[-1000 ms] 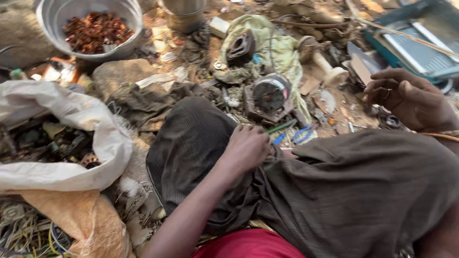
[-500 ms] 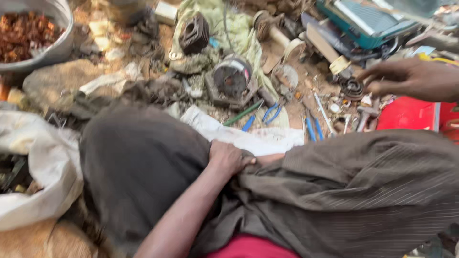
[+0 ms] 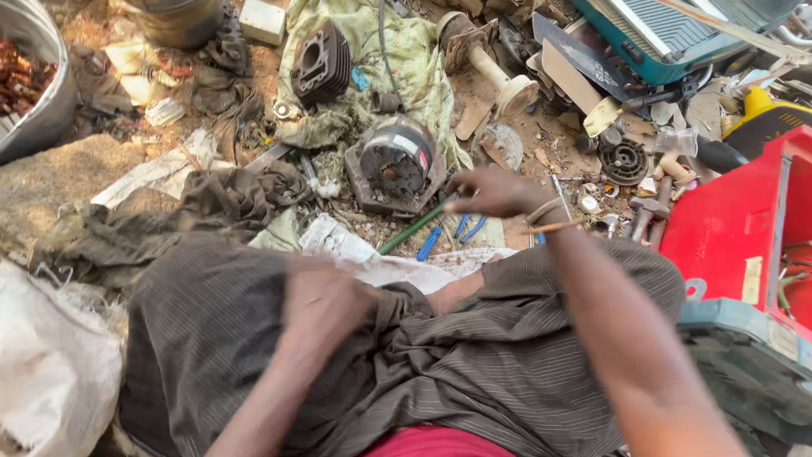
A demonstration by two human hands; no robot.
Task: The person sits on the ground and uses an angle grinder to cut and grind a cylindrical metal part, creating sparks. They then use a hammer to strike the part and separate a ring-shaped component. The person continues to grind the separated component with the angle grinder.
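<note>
Reaching right hand (image 3: 499,191) — beside electric motor (image 3: 395,166).

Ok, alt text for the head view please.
Seen from above, a seated person's right hand reaches toward a small electric motor lying among scrap on the dirt, while the left hand rests on their dark striped garment.

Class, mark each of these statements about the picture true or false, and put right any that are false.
1. The right hand reaches toward the round motor part on the ground. True.
2. The left hand holds a hammer. False: it rests on the dark striped cloth over the lap, with no tool visible in it.
3. A red box stands at the right. True.
4. The blue-handled pliers lie inside the metal bowl. False: they lie on the ground near the right hand.
</note>
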